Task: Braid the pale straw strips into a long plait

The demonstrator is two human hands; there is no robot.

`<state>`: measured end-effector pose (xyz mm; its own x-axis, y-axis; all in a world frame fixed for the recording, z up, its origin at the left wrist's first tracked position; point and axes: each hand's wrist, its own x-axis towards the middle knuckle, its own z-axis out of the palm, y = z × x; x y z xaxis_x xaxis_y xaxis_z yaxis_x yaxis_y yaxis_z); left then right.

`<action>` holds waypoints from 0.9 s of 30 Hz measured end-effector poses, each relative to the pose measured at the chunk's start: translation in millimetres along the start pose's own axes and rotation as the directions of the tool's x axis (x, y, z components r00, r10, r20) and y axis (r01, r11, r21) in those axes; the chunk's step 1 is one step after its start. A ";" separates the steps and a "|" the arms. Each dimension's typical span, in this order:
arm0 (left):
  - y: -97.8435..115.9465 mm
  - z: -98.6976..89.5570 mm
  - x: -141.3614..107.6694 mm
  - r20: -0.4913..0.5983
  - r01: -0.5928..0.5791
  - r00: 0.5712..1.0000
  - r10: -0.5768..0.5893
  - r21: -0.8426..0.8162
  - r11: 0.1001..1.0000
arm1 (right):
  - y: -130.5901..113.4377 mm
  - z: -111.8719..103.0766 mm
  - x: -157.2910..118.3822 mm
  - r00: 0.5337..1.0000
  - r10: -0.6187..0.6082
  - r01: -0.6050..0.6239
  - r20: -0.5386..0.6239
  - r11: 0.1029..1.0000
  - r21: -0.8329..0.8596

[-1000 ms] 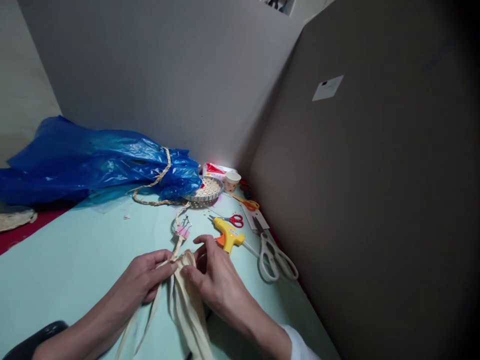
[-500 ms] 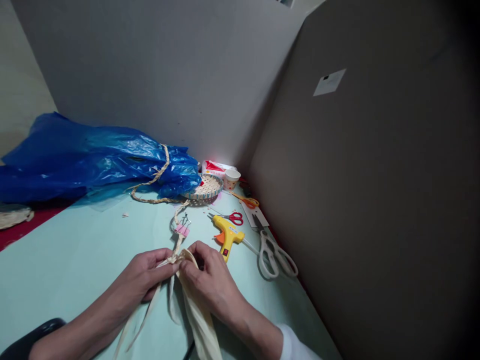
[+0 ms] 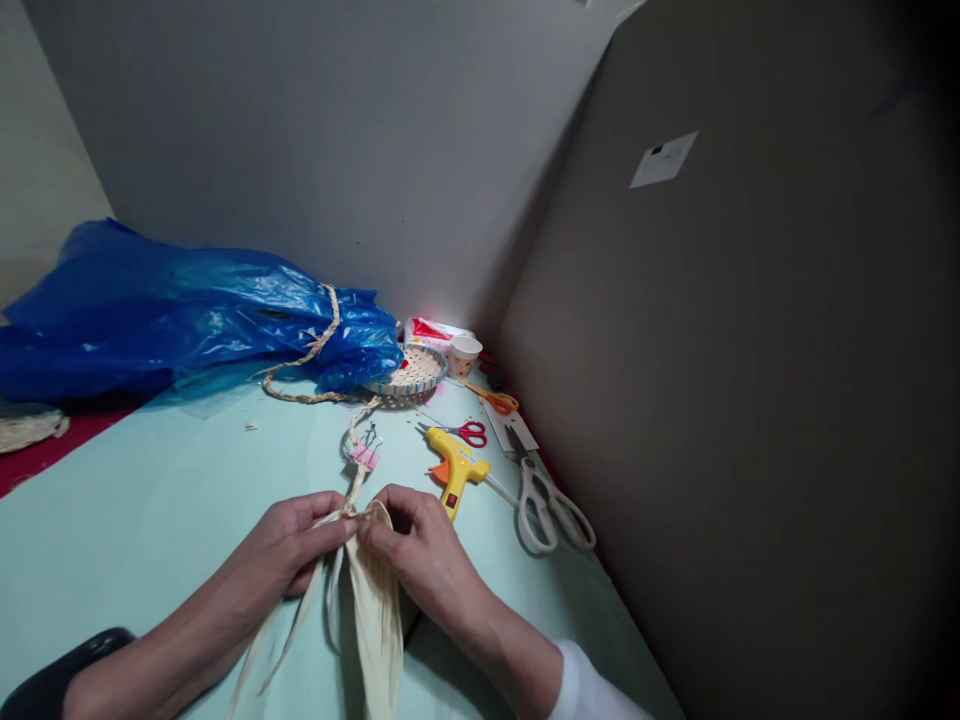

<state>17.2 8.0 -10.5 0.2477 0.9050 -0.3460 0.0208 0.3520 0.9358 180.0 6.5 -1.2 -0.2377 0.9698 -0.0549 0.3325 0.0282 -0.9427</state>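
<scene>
A braided cord (image 3: 356, 484) of pale, dried-husk-like strips runs toward me from under a pink binder clip (image 3: 364, 457). At its near end, my left hand (image 3: 304, 540) pinches the strands between thumb and fingers. Close beside it, my right hand (image 3: 416, 540) is closed on the top of a wide pale husk strip (image 3: 377, 620), which hangs down toward me. Narrower strands (image 3: 296, 625) trail below my left hand. The fingertips of both hands nearly meet and hide the exact crossing of the strips.
Right of my hands lie a yellow glue gun (image 3: 454, 468), red-handled scissors (image 3: 471, 433) and large grey-handled scissors (image 3: 546, 505). Farther back are orange scissors (image 3: 499, 401), a paper cup (image 3: 463, 354), a woven basket (image 3: 420, 372) and a blue plastic bag (image 3: 187, 310). A dark partition (image 3: 712, 400) borders the right.
The wide husk strip has swung left and now hangs straighter down between my hands. My fingers have shifted slightly at the braid's end. The tools have stayed in place.
</scene>
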 end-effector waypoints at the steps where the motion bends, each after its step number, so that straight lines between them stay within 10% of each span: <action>1: -0.9 -0.8 0.4 -0.001 0.003 1.000 -0.003 0.004 1.000 | -0.6 1.0 -0.4 1.000 -0.003 0.003 -0.012 1.000 0.010; 19: -11.7 -6.9 7.6 -0.033 -0.021 0.999 0.026 0.159 0.987 | 1.6 14.3 -7.8 0.972 -0.176 0.133 -0.159 0.960 -0.248; 27: -11.6 -3.0 11.2 -0.072 -0.078 0.993 0.088 0.134 0.988 | -23.4 5.9 -18.5 0.939 -0.321 0.323 -0.124 0.946 -0.006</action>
<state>16.8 14.8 -25.4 0.1784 0.9474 -0.2659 0.1314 0.2448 0.9606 171.2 -13.5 19.9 -0.2168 0.9315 0.2921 0.2429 0.3412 -0.9080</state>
